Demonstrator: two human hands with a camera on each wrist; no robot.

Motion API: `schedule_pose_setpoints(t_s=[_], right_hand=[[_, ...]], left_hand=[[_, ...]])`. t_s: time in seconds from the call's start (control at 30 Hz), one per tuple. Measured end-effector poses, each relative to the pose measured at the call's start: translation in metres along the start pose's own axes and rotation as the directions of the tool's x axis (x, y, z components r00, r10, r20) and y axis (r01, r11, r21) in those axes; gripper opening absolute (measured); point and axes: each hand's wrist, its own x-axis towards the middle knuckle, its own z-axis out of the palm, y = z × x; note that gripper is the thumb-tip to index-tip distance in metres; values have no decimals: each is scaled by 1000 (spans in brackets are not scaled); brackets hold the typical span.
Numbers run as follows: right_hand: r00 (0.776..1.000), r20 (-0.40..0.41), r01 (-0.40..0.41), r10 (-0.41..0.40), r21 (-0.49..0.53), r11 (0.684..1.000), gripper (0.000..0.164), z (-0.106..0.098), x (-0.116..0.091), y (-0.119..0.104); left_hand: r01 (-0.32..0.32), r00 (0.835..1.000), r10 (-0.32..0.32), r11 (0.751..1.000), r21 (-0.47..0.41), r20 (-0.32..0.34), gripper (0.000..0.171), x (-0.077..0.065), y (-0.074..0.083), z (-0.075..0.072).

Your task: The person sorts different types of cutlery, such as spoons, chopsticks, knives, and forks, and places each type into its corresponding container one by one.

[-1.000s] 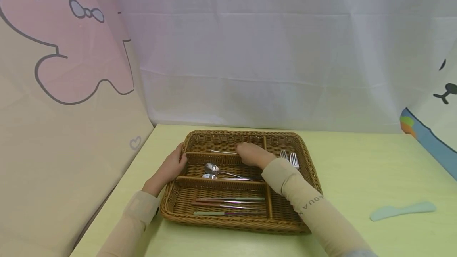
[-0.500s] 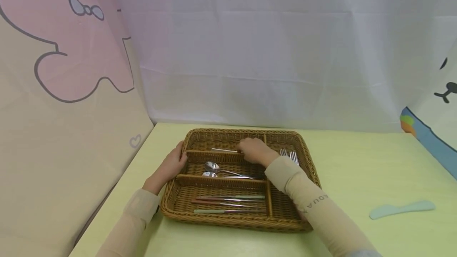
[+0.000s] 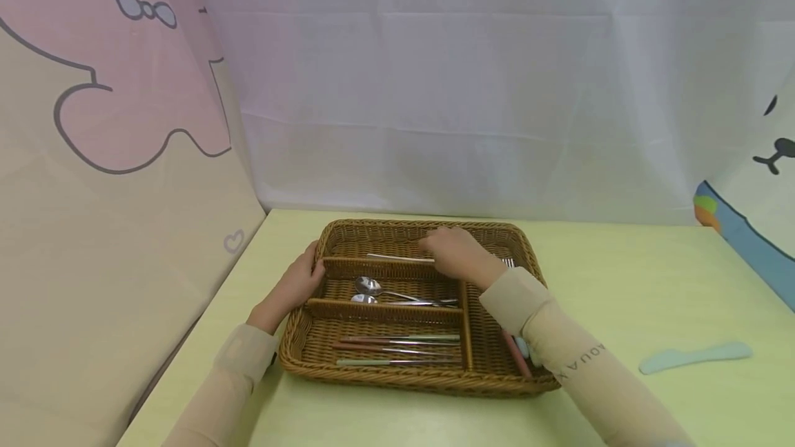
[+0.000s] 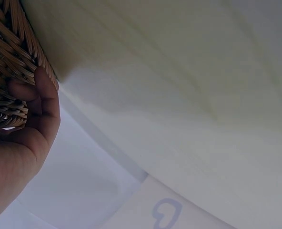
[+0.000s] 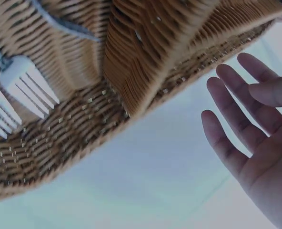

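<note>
My left hand point(image 3: 297, 283) grips the left rim of a brown wicker cutlery basket point(image 3: 397, 385); its fingers curl round the wall point(image 4: 18, 57) in the left wrist view. Above the back compartment, near the divider, hovers my right hand point(image 3: 462, 254). Its fingers point(image 5: 236, 100) are loosely extended and hold nothing in the right wrist view. A thin silver utensil point(image 3: 397, 258) lies in the back compartment, its right end hidden by that hand. Spoons point(image 3: 369, 286) lie in the middle compartment. Forks point(image 5: 29, 86) occupy the right compartment, mostly behind the right arm in the head view.
Several chopstick-like utensils with red and green handles point(image 3: 397, 348) lie in the front compartment. A pale green plastic knife point(image 3: 695, 357) lies on the yellow table point(image 3: 621, 281) at right. A red handle point(image 3: 515, 354) shows beside the right sleeve. A hanging cloth point(image 3: 435, 88) borders the table's back.
My right hand has moved right and slightly back, letting go of the silver utensil, and more of it shows. The red handle under the sleeve has come into view. My left hand keeps its grip.
</note>
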Motion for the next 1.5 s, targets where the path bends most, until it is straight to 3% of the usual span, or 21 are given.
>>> schedule_pose_setpoints(t_s=[0.23, 0.6, 0.83, 1.07, 1.5], right_hand=[[997, -80, -10, 9, -6, 1000, 23, -15, -28, 7], [977, -194, -78, 83, 32, 996, 30, -21, -68, 39], [966, -204, -145, 160, 88, 985, 18, -22, -100, 56], [946, -231, -211, 229, 99, 972, 27, -12, -134, 73], [917, -164, -353, 364, 92, 931, 25, 12, -205, 100]], left_hand=[[-6, 1000, 6, 1000, 3, 4, 54, -1, 1, -1], [5, 1000, -5, 1000, 12, 3, 55, 2, 0, -1], [-14, 1000, 14, 1000, 0, 0, 55, 2, -2, -1], [-13, 1000, 13, 1000, -6, 7, 55, 1, -1, -1], [-18, 1000, 18, 1000, -2, -11, 54, 2, -2, 0]])
